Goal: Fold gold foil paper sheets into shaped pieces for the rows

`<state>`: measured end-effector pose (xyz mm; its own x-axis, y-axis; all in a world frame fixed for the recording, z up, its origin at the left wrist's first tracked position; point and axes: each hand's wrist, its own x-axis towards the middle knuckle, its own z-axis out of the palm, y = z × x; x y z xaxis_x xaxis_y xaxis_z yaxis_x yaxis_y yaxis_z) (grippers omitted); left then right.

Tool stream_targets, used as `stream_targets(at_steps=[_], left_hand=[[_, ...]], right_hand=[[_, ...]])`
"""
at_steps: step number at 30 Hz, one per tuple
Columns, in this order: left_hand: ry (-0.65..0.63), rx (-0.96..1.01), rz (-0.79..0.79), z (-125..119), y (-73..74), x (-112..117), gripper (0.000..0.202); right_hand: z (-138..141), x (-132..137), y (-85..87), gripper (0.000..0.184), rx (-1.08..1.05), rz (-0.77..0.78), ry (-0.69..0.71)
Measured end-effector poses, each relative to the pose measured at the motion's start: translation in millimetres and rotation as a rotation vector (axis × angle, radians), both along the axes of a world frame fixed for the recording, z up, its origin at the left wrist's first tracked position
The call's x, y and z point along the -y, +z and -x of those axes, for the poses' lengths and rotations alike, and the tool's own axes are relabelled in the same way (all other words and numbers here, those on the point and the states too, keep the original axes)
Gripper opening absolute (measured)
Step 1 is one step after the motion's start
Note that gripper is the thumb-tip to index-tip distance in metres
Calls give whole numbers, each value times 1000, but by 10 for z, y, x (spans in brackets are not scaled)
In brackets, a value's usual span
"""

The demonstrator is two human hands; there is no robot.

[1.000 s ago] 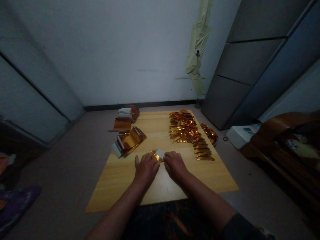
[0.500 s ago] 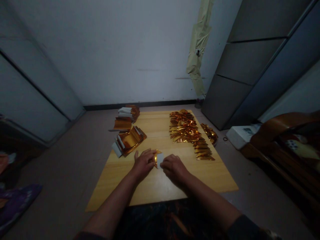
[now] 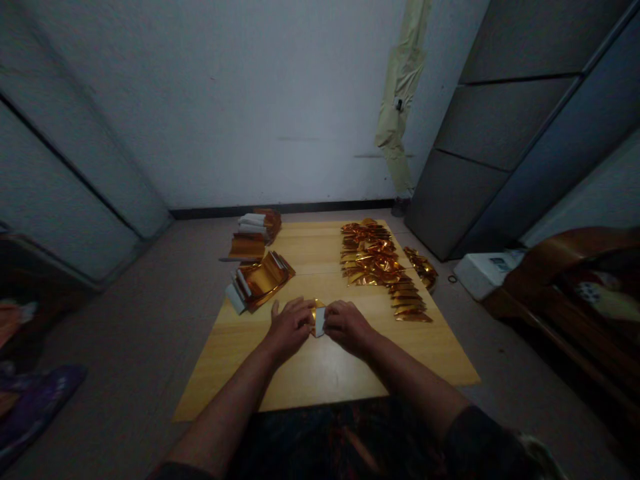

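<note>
Left hand (image 3: 289,328) and right hand (image 3: 347,327) close together near the middle of a wooden table (image 3: 320,377), fingers curled, both pinching from opposite sides one small folded piece of gold foil (image 3: 318,311). On this piece, a white paper strip (image 3: 319,322), upright between the hands. Whether the piece touches the table or not: impossible to tell from this view. Just beyond the left hand, a pile of gold foil with white paper (image 3: 260,283), and farther back, a second stack (image 3: 253,233). Beyond the right hand, rows of folded gold foil pieces (image 3: 370,257), then a narrower line of folded pieces (image 3: 407,301).
</note>
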<state>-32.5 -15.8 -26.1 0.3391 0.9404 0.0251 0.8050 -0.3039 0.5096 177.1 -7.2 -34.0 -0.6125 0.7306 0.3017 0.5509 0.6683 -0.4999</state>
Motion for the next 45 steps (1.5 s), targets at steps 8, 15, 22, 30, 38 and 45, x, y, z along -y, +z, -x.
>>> stream_targets(at_steps=[8,15,22,30,38,45], left_hand=[[10,6,-5,-1,-11,5,4],[13,27,-15,10,-44,13,5],[0,17,-5,25,-18,11,7],[5,41,3,11,-35,8,9],[12,60,11,-6,0,27,7],[25,57,20,-20,3,16,7]], right_hand=[[68,58,167,24,-336,255,139],[31,-17,52,18,-344,281,70],[97,-40,205,14,-137,321,0],[199,-20,303,14,46,278,-111],[218,5,338,15,108,238,-112],[237,5,299,13,152,208,-130]])
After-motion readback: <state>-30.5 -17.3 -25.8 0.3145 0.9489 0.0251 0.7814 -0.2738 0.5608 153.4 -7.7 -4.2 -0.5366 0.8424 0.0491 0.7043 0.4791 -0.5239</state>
